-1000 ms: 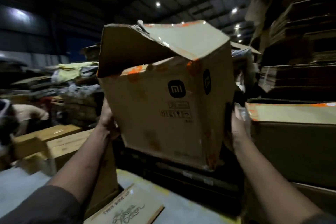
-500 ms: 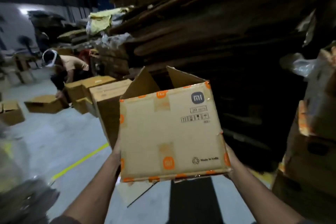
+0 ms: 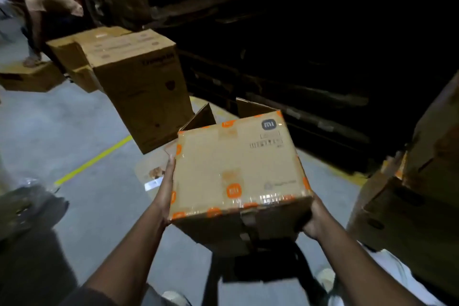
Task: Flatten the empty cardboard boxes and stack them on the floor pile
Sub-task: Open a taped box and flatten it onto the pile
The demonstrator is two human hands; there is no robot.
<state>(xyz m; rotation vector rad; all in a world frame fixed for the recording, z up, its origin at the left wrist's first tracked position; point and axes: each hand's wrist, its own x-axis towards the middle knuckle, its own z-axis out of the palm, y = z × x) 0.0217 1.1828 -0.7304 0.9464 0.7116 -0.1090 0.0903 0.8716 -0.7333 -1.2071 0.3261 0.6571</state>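
I see the grey concrete floor (image 3: 74,131) spread below both hands, a yellow painted line (image 3: 94,160) crossing it to the left of my left hand; ahead of and above the hands stands a dark stack of flattened cardboard sheets (image 3: 298,57), too dim for me to make out its layers; to the right of my right hand, brown cardboard cartons (image 3: 409,194) sit piled one on another, their edges blurred; beyond my left hand a tall brown cardboard box with dark print (image 3: 141,87) stands on the floor, with lower brown boxes (image 3: 74,57) just behind it; further off to the left of that hand another person in a tan shirt (image 3: 42,2) bends over, one foot on a low brown box (image 3: 29,79); the brown cardboard box with orange-printed tape and a dark square logo (image 3: 236,169) is held up in the air between my two hands, tilted with its taped face toward me and its far flaps standing open; a flat piece of cardboard with a white label (image 3: 154,174) lies on the floor under and just past my left hand; my left hand (image 3: 166,186) presses flat against the box's left side, fingers straight along the edge; my right hand (image 3: 311,221) grips the lower right corner, its fingers hidden under the box.
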